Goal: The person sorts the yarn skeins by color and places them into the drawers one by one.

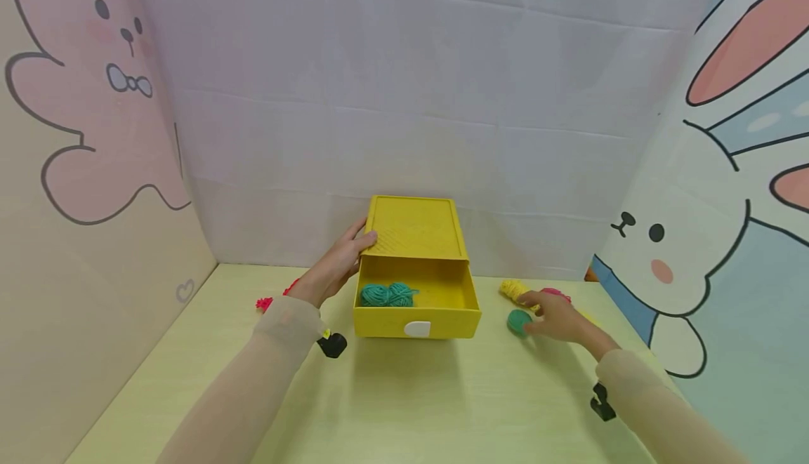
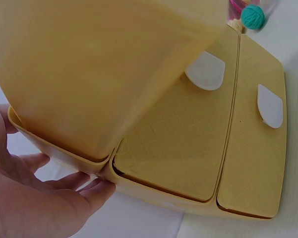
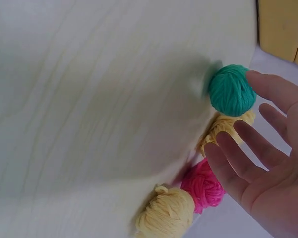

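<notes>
A yellow drawer cabinet [image 1: 417, 225] has its top drawer [image 1: 385, 323] pulled out, and teal yarn [image 1: 387, 295] lies in the drawer's left part. My left hand [image 1: 338, 264] holds the cabinet's left side, thumb on the top edge and fingers along the side wall. To the right, my right hand [image 1: 557, 318] reaches over the table with spread fingers, its thumb tip right at a green yarn ball [image 3: 232, 90]. Beyond the fingers are a pale yellow yarn ball [image 3: 228, 130], a pink one [image 3: 203, 186] and another pale yellow one [image 3: 166, 213].
Two closed lower drawers with white tabs [image 2: 271, 106] show in the left wrist view. Red yarn [image 1: 264, 304] lies left of the cabinet, partly behind the left hand. A pale curtain [image 1: 404, 99] rises behind the table, with printed cartoon panels [image 1: 708, 253] at the sides.
</notes>
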`<state>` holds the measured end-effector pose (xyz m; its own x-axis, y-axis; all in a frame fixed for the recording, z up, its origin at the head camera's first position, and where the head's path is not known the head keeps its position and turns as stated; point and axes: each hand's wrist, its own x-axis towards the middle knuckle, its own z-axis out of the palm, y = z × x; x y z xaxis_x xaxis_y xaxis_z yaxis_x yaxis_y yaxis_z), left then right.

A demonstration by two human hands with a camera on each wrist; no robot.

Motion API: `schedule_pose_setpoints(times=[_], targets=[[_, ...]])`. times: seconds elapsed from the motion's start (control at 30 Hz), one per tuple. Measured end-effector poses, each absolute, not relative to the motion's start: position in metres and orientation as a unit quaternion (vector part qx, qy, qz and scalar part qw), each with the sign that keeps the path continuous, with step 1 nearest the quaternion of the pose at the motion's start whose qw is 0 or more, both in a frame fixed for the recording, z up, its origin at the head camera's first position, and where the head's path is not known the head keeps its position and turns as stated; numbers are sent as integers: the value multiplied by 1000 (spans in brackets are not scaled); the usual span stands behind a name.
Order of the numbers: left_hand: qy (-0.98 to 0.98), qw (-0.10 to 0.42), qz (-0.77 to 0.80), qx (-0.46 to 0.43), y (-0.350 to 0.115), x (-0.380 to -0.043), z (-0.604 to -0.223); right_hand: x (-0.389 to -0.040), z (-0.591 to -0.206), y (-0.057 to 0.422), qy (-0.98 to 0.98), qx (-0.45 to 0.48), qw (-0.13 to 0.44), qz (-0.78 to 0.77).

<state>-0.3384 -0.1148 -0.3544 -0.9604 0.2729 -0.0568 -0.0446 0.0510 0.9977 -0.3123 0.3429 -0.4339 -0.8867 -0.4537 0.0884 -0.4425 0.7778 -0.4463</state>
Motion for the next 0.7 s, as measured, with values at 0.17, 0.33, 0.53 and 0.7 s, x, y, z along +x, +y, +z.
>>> schedule_pose_setpoints(times=[0.17, 0.33, 0.53, 0.7], targets=[[716, 118, 683, 80, -115, -339, -355, -317, -442, 344, 946, -229, 23, -230], [714, 117, 686, 80, -115, -338, -354, -319, -446, 344, 942, -226, 38, -245], [714, 116, 686, 81, -115, -338, -353, -320, -448, 340, 944, -220, 56, -240], [712, 117, 688, 79, -115, -336, -353, -320, -451, 339, 944, -221, 65, -238]])
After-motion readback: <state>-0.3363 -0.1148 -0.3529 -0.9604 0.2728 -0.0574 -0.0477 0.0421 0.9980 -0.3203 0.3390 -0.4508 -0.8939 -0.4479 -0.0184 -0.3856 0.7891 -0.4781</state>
